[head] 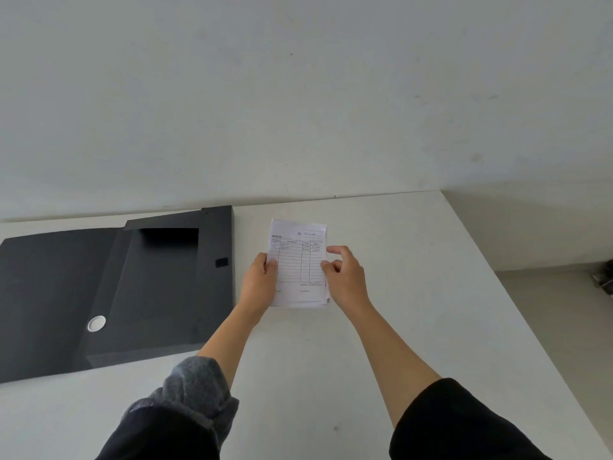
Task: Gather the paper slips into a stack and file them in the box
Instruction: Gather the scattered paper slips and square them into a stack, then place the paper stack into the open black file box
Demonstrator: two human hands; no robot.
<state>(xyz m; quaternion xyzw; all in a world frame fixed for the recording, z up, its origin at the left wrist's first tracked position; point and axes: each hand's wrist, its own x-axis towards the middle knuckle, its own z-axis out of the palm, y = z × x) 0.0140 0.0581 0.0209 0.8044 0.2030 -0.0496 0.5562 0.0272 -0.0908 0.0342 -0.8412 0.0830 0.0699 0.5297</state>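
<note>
A stack of white paper slips (298,263) with a printed lined form on top sits between my two hands above the white table (298,376). My left hand (258,283) grips the stack's left edge, thumb on top. My right hand (345,277) pinches the right edge with thumb and curled fingers. The black file box (159,290) lies open to the left of the stack, its lid flap (49,300) folded out flat further left. The box's inside looks empty.
A round white button (97,323) sits on the box's spine. A white wall rises behind the table. The table's right edge runs diagonally at the right, with floor and a dark object (605,277) beyond it.
</note>
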